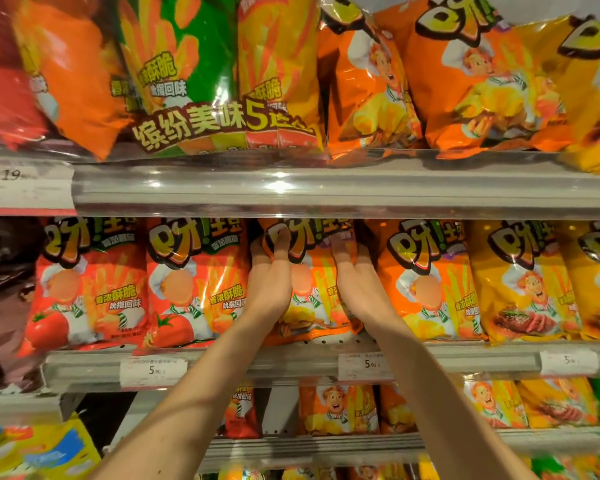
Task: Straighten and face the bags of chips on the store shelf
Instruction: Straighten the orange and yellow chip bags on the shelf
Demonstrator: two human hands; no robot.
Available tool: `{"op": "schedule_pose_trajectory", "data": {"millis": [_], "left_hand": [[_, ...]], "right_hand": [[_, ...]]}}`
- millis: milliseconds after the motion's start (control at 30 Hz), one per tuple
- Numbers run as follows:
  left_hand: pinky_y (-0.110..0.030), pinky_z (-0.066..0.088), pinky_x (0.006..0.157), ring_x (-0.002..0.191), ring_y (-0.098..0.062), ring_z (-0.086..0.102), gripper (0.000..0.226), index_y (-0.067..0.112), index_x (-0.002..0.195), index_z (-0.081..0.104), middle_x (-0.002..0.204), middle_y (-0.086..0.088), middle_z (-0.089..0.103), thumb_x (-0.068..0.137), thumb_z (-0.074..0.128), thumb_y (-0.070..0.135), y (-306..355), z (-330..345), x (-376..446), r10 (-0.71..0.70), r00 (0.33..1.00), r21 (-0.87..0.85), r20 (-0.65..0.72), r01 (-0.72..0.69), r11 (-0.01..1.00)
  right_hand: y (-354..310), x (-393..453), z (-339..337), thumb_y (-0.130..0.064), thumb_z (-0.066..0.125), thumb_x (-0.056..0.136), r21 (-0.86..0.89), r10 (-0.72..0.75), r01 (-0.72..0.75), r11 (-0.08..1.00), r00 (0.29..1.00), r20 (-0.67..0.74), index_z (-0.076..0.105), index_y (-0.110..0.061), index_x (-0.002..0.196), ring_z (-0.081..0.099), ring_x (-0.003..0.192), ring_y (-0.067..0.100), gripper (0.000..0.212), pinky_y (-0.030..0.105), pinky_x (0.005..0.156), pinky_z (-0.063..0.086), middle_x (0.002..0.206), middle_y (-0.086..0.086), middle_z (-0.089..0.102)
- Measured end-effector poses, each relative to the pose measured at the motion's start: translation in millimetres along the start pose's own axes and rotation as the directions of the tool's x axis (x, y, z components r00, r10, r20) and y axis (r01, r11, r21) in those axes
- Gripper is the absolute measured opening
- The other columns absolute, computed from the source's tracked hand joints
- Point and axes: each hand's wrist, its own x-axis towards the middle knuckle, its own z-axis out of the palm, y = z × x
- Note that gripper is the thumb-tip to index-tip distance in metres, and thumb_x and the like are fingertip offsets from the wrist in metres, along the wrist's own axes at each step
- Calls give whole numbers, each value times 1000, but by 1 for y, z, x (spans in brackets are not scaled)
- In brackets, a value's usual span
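An orange chip bag stands upright in the middle of the middle shelf. My left hand grips its upper left edge, thumb on the front and fingers round the side. My right hand grips its upper right edge the same way, its fingers reaching behind the bag. Red tomato bags stand to the left. Another orange bag and yellow steak bags stand to the right, all facing forward.
The upper shelf rail hangs just above my hands, with large multipack bags and orange bags on it. Price tags line the middle shelf edge. Smaller bags fill the lower shelf. Dark brown bags sit far left.
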Motion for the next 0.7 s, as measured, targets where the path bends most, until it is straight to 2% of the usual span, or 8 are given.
{"op": "schedule_pose_trajectory", "data": {"millis": [100,200,267,367,433,533,633,700], "left_hand": [[-41,29,111,139,-34,40,79,30,158,18,155,-7,42,93,28,74,0,3,-3,-12,1000,9,1,12,1000],[-40,30,106,139,-34,41,75,33,156,21,153,-6,44,93,27,74,-3,3,-4,20,999,29,28,-21,999],[-40,32,106,136,-36,43,69,38,152,25,148,-6,48,93,26,74,-7,4,-2,41,999,60,35,-43,997],[-46,32,111,133,-38,45,65,43,147,26,146,-8,50,92,25,77,-7,7,-1,25,999,76,33,-28,997],[-39,34,105,133,-34,46,68,39,154,19,144,-3,51,95,28,72,-5,6,-3,35,999,45,25,-36,998],[-26,36,93,126,-26,48,70,32,158,6,133,5,53,102,41,54,-5,-2,-20,201,978,55,48,-204,977],[-29,20,114,148,-14,20,77,37,157,8,162,2,20,97,55,48,-12,-7,-32,334,940,152,73,-341,928],[-37,23,118,149,-19,21,68,27,154,27,160,-5,23,96,58,41,-14,-8,-37,517,855,340,44,-499,797]], "right_hand": [[3,-2,-2,-65,26,100,-11,4,-5,1000,999,-42,20,-25,156,58,111,29,69,44,104,44,118,10,58],[6,-7,-2,-55,29,104,-15,24,-25,1000,996,-87,12,-17,160,35,144,33,69,41,116,27,159,13,36],[9,-12,1,-54,30,104,-1,24,-24,1000,989,-143,15,-14,159,29,148,32,69,41,117,24,163,13,29],[11,-14,6,-55,30,103,-5,20,-21,1000,980,-199,20,-15,157,34,145,35,68,43,115,28,159,15,35],[11,-15,4,-55,30,103,-18,-1,-2,1000,985,-174,18,-15,158,32,147,33,68,41,116,26,161,14,32],[9,-26,-6,-53,39,102,-65,-155,147,987,978,-141,20,-15,158,28,149,25,70,36,119,24,162,6,30],[13,-39,-23,-43,48,103,-237,-372,336,912,919,-128,32,-17,153,37,139,6,58,25,111,31,144,-12,41],[17,-42,-39,-32,50,104,-368,-526,444,817,835,-159,45,-17,145,43,128,3,45,24,106,35,134,-14,46]]}}
